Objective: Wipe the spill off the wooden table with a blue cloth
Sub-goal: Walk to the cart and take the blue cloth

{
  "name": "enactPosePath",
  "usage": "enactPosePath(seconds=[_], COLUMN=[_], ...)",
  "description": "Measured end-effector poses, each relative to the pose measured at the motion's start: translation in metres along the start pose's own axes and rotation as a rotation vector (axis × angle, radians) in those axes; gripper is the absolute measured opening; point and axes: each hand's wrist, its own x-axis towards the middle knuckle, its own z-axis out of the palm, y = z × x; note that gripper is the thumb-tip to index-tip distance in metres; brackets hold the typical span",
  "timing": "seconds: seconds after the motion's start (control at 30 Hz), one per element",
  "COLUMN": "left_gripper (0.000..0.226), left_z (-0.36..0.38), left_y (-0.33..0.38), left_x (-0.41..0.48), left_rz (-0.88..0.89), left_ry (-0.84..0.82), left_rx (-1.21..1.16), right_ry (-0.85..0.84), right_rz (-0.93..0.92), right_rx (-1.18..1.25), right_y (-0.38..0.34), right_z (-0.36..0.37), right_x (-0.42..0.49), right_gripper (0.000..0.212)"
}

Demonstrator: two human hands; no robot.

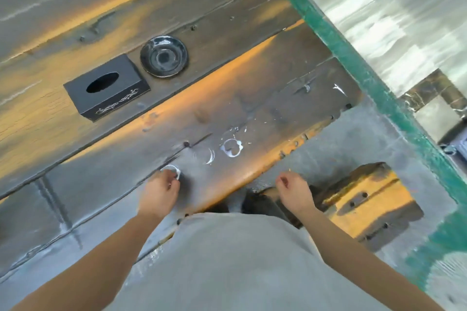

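The wooden table (252,98) has white spill marks near its front edge: a ring-shaped puddle (232,148), a thin arc (210,156) to its left, and small splashes (338,89) farther right. My left hand (161,190) rests on the table, and its fingers hold a small round cup with a white rim (171,169). My right hand (294,190) hovers just off the table's front edge. Its fingers are curled and nothing shows in them. No blue cloth is in view.
A black tissue box (107,87) and a dark round dish (164,56) stand on the table behind the spill. A wooden stool (366,199) sits on the floor at the right. A green-edged glass panel (353,63) runs along the table's right end.
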Motion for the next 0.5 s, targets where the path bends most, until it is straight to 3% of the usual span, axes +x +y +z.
enactPosePath(seconds=[0.13,0.37,0.5], left_gripper=[0.031,0.019,0.044], left_z=[0.040,0.111,0.135], left_y=[0.093,0.237,0.278], left_x=[0.003,0.022,0.041], left_rz=[0.101,0.155,0.118], left_ry=[-0.132,-0.384,-0.388], left_rx=[-0.031,0.142,0.303], right_ry=[-0.047,-0.101,-0.062], right_rz=[0.239,0.580,0.735], right_rx=[0.098,0.284,0.487], right_y=[0.078,0.204,0.241], right_z=[-0.031,-0.072,-0.093], right_x=[0.001,-0.010,-0.019], right_gripper=[0.026,0.028,0.031])
